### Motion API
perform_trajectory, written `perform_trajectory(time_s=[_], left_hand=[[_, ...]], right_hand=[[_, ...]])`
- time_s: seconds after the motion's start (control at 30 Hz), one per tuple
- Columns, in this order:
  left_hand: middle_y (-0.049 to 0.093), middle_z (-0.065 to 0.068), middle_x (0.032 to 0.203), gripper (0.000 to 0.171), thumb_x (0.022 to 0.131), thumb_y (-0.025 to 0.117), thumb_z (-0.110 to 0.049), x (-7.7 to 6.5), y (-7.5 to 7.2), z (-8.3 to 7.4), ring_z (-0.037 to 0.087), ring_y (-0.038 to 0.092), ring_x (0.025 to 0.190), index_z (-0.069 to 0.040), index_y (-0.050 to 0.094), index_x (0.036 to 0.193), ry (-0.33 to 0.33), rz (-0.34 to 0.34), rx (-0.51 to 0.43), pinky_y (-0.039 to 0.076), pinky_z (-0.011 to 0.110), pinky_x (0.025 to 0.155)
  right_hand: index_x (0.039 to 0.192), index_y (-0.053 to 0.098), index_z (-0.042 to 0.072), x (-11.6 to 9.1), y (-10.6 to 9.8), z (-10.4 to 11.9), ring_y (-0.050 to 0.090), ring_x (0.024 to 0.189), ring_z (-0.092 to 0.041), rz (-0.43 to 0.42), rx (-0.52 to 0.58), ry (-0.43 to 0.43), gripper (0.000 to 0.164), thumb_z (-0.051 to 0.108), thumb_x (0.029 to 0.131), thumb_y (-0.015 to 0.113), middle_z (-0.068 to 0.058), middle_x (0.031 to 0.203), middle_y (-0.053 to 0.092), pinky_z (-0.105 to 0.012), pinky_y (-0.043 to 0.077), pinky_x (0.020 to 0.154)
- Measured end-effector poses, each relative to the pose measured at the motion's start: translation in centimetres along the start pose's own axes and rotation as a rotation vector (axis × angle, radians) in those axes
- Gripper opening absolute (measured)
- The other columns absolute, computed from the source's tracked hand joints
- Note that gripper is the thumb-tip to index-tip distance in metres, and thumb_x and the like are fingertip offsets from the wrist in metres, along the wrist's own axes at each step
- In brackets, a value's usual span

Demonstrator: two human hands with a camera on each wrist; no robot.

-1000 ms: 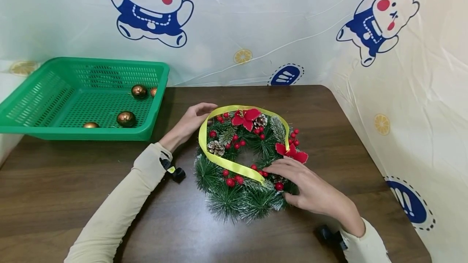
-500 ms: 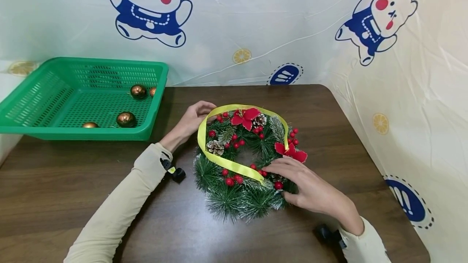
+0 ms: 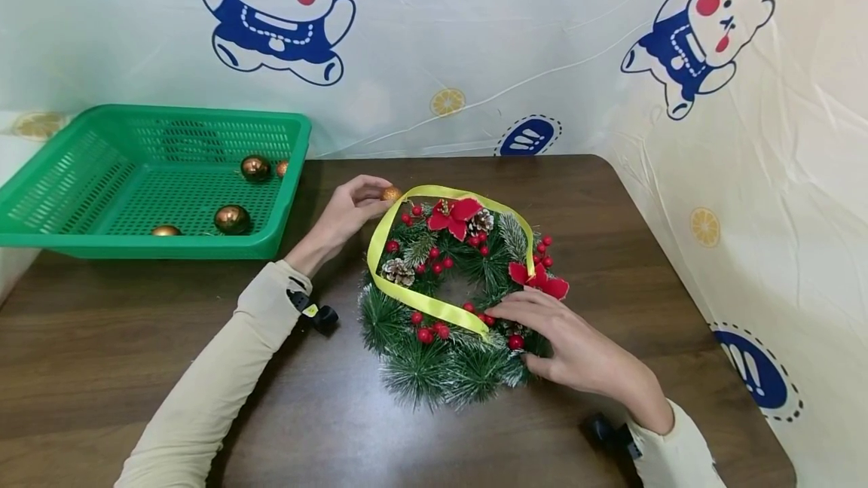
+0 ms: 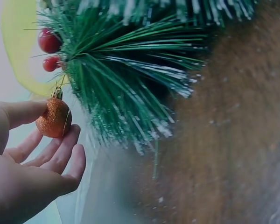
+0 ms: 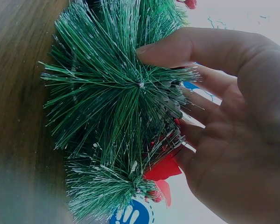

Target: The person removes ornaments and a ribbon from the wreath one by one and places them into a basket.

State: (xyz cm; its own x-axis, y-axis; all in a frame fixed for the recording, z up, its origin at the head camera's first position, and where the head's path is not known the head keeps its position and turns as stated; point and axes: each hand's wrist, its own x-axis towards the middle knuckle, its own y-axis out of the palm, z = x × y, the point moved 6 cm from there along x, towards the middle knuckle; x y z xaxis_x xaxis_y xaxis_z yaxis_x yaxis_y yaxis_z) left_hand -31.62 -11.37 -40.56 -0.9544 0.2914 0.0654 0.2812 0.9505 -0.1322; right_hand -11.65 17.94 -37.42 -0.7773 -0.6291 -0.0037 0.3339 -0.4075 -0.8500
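Observation:
A green Christmas wreath with red berries, red flowers and pinecones lies on the table, a loose yellow ribbon looped over it. At its back left edge, my left hand pinches an orange glittery bauble between thumb and fingers. The bauble's gold cap points up toward the wreath's needles in the left wrist view, with a thin thread at it. My right hand grips the wreath's right front side, thumb on the outer needles and fingers over the top, partly hidden by greenery in the right wrist view.
A green plastic basket stands at the back left, holding several bronze and gold baubles. Behind the table hangs a white sheet printed with cartoon bears, which also runs along the right side.
My left hand has shifted slightly back and left from the wreath's edge, bringing the orange bauble into sight. The ribbon's back left part has lifted a little. My right hand stays in place.

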Motion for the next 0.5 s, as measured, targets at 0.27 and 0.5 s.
perform_trajectory(time_s=[0.27, 0.5], left_hand=[[0.061, 0.016, 0.126, 0.042, 0.093, 0.071, -0.011, -0.02, -0.3, -0.47, 0.019, 0.064, 0.106, -0.001, 0.058, 0.131, 0.018, 0.001, -0.064, 0.055, 0.033, 0.092], [0.065, 0.012, 0.124, 0.041, 0.093, 0.071, -0.011, -0.07, -0.25, -1.01, 0.02, 0.064, 0.107, -0.001, 0.06, 0.13, 0.042, 0.017, -0.069, 0.055, 0.031, 0.091]], right_hand=[[0.142, 0.053, 0.029, 0.08, -0.07, 0.0, 0.04, 0.137, -0.02, -0.009, -0.006, 0.003, 0.073, 0.004, 0.079, 0.079, 0.01, 0.141, 0.053, -0.058, 0.04, 0.108], [0.142, 0.053, 0.029, 0.1, -0.12, 0.04, 0.04, 0.137, -0.02, -0.012, -0.002, 0.004, 0.074, 0.004, 0.078, 0.079, 0.01, 0.141, 0.053, -0.059, 0.04, 0.107]])
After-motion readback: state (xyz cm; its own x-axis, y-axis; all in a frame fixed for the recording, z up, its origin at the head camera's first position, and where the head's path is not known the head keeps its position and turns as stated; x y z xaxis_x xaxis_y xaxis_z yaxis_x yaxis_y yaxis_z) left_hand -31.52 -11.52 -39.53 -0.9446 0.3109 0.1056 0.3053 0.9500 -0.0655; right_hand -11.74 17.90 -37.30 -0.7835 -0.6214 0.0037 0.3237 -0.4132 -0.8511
